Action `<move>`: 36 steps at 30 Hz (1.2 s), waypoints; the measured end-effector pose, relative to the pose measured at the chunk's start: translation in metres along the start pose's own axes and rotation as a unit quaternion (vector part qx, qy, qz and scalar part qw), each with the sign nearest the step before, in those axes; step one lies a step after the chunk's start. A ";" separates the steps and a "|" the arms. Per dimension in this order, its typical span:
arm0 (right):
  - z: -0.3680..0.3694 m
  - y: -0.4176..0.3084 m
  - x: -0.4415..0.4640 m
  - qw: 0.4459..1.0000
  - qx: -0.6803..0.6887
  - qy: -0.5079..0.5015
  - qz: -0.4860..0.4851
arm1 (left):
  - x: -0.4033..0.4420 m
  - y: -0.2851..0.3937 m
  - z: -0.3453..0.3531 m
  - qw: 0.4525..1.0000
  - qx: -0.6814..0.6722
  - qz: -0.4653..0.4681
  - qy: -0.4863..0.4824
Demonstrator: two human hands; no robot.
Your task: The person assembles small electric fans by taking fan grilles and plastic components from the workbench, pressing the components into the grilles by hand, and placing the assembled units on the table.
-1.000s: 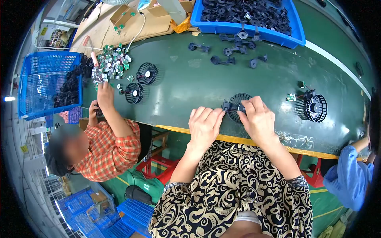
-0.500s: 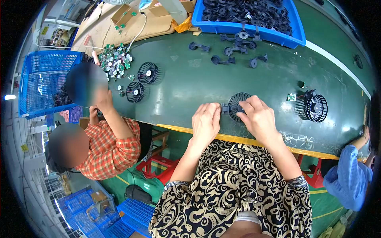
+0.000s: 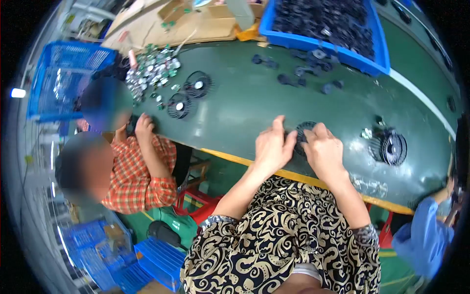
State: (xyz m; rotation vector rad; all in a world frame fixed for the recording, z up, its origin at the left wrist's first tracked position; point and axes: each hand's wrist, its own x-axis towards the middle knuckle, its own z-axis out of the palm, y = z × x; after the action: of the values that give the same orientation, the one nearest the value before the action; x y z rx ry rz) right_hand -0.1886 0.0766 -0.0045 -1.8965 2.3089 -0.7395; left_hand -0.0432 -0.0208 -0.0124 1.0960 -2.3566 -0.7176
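Observation:
A black fan cage [image 3: 304, 132] with thin radial ribs is at the table's front, partly hidden by my hands. My right hand [image 3: 324, 151] has its fingers bent over the right side of this cage and grips it. At the cage's left, my left hand [image 3: 274, 149] has its thumb and index finger spread apart, the thumb tip close to the rim. Whether that thumb touches the cage I cannot tell. To the right lies another black fan cage [image 3: 393, 148], with a small green circuit board [image 3: 366, 133] by it.
A blue bin [image 3: 384, 54] of black parts stands at the back, loose black brackets [image 3: 292, 80] before it. At left are two fan cages [image 3: 179, 106], a heap of small motors [image 3: 152, 68] and a blue basket [image 3: 46, 83]. A co-worker in a checked shirt [image 3: 139, 179] sits left; a blue sleeve [image 3: 423, 235] shows right.
My left hand has loosened from the bracket end beside the cage, its fingers now spreading. My right hand stays on the cage. The camera view has shifted, and the co-worker's hands have lowered.

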 end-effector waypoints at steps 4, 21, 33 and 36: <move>-0.001 -0.004 -0.002 0.996 0.079 0.037 0.007 | 0.002 -0.009 0.004 1.000 -0.015 0.013 0.013; -0.073 0.043 -0.065 0.983 0.088 0.143 0.072 | 0.073 -0.155 -0.113 0.968 0.211 -0.012 0.137; -0.096 0.123 -0.103 0.919 -0.092 0.241 0.298 | -0.020 0.003 -0.036 0.994 -0.075 0.014 -0.080; -0.096 0.142 -0.101 0.894 -0.206 0.262 0.300 | -0.030 0.018 -0.033 0.968 -0.175 0.005 -0.181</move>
State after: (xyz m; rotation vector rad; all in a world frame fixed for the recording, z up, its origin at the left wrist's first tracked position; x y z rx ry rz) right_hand -0.3269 0.2203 -0.0014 -0.9919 3.3612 -0.7805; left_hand -0.0162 0.0035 0.0189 0.8540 -2.3867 -1.3682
